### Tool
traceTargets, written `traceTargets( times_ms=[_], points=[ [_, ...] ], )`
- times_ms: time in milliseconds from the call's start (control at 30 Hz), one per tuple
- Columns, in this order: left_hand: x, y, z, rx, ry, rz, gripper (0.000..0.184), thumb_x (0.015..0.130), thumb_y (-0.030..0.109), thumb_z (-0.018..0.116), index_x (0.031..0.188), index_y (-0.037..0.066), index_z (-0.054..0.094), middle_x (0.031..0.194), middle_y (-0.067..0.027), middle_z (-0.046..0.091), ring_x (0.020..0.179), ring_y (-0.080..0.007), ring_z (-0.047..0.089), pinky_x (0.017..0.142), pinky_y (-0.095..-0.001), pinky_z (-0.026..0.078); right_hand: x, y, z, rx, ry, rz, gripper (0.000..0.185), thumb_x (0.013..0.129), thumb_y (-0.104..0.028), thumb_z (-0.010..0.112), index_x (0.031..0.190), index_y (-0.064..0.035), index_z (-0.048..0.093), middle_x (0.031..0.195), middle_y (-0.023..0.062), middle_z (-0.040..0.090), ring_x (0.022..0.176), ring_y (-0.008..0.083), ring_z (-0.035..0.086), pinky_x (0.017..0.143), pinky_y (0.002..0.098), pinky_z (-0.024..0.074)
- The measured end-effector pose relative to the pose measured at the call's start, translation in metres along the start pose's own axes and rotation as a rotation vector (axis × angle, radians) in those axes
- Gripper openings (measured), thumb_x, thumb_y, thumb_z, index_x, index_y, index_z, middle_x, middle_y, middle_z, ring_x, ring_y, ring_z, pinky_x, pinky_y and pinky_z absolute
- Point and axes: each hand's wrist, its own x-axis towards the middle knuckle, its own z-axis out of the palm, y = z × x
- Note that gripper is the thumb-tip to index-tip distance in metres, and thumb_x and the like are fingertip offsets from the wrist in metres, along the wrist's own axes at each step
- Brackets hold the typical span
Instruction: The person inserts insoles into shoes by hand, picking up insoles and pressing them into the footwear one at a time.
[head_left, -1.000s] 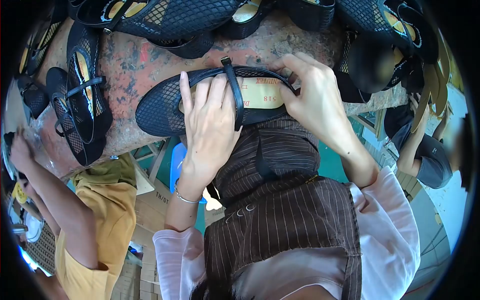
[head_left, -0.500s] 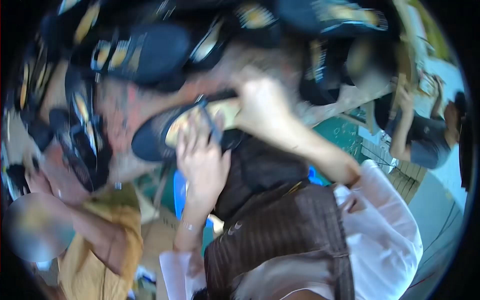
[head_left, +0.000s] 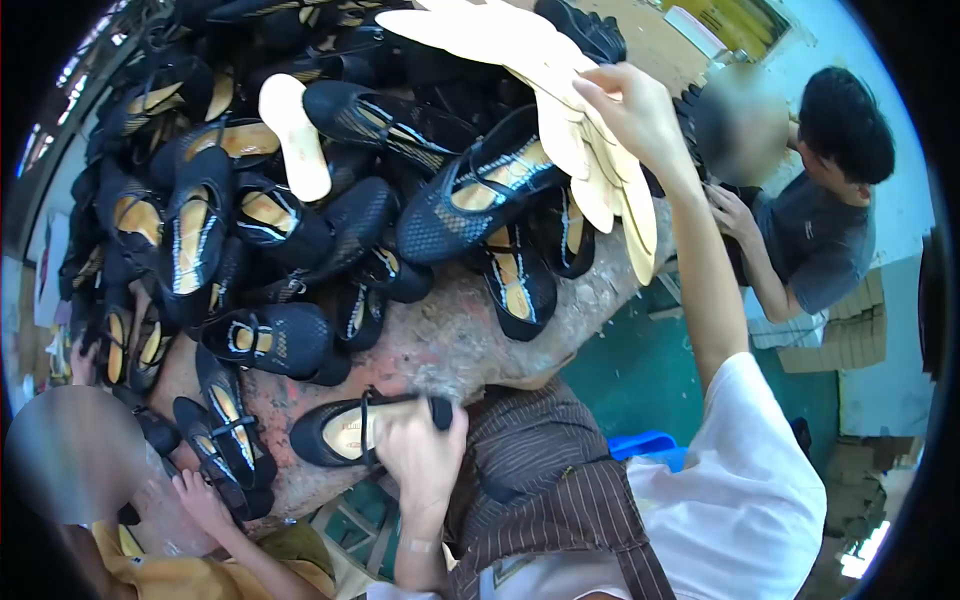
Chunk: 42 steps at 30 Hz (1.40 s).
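At the near edge of the worktable lies a black mesh shoe (head_left: 340, 436) with a strap and a pale insole inside. My left hand (head_left: 422, 455) is closed around its heel end. Farther up and to the right, my right hand (head_left: 625, 110) is at a fanned stack of cream insoles (head_left: 575, 120), its thumb and fingers against the stack's right side. Whether it grips one insole or several is too small to tell. A single loose insole (head_left: 296, 140) rests on the shoe pile.
Many black shoes (head_left: 270, 340) are heaped over the stained worktable (head_left: 430, 350). A co-worker in a dark shirt (head_left: 820, 235) stands at the right. Another person's hand (head_left: 205, 505) touches shoes at the lower left. A blue object (head_left: 648, 447) is below the table.
My right hand has left the shoe and reached up to the insole stack. My left hand has moved from the shoe's middle to its heel. The view has shifted, showing more of the pile.
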Motion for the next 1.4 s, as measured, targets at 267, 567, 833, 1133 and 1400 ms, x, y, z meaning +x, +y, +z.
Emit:
traceTargets(
  times_ms=[267, 567, 833, 1133, 1400],
  points=[
    [-0.105, -0.134, -0.065, 0.478, 0.041, -0.322, 0.021, 0.066, 0.007, 0.08, 0.084, 0.004, 0.071, 0.085, -0.0113, 0.067, 0.094, -0.0324, 0.062, 0.115, -0.0567, 0.03, 0.086, -0.028, 0.04, 0.042, -0.376, -0.045, 0.064, 0.073, -0.046, 0.088, 0.121, -0.0056, 0.071, 0.112, 0.0191, 0.073, 0.107, 0.0323, 0.069, 0.094, 0.0378, 0.0526],
    [0.048, -0.087, -0.106, 0.131, 0.276, -0.02, 0.056, 0.077, 0.033, 0.086, 0.115, -0.003, 0.066, 0.118, -0.0184, 0.065, 0.111, -0.0384, 0.062, 0.097, -0.0429, 0.05, 0.089, -0.001, 0.041, 0.245, -0.588, 0.044, 0.067, 0.074, -0.031, 0.084, 0.129, 0.0014, 0.063, 0.114, 0.0187, 0.068, 0.11, 0.0259, 0.065, 0.1, 0.0325, 0.0447],
    [0.043, -0.076, -0.101, -0.048, 0.153, 0.017, 0.053, 0.059, 0.028, 0.094, 0.086, 0.005, 0.054, 0.079, -0.0126, 0.058, 0.076, -0.0336, 0.06, 0.069, -0.0412, 0.048, 0.075, 0.034, 0.017, 1.02, -0.403, 0.328, 0.051, 0.099, -0.042, 0.061, 0.131, -0.0014, 0.063, 0.117, 0.0116, 0.069, 0.1, 0.0184, 0.066, 0.089, 0.0283, 0.0498],
    [0.006, -0.001, 0.01, -1.52, 0.889, -0.787, 0.062, 0.091, -0.01, 0.063, 0.146, -0.009, 0.035, 0.128, -0.0105, 0.052, 0.101, -0.0132, 0.055, 0.091, -0.0257, 0.047, -0.074, -0.103, -0.062, 1.013, -0.953, 0.137, 0.059, 0.104, -0.045, 0.048, 0.14, 0.0007, 0.057, 0.116, 0.0134, 0.066, 0.088, 0.0171, 0.062, 0.075, 0.0298, 0.0487],
    [-0.055, -0.054, -0.038, -0.357, 0.05, -0.253, 0.079, 0.083, -0.008, 0.067, 0.155, 0.006, 0.038, 0.158, -0.0222, 0.04, 0.142, -0.0339, 0.046, 0.113, -0.0409, 0.042, -0.187, -0.148, -0.061, 0.676, -0.974, -0.01, 0.045, 0.09, -0.015, 0.07, 0.134, -0.0067, 0.068, 0.115, 0.0176, 0.063, 0.096, 0.0264, 0.063, 0.082, 0.0349, 0.0517]
  ],
)
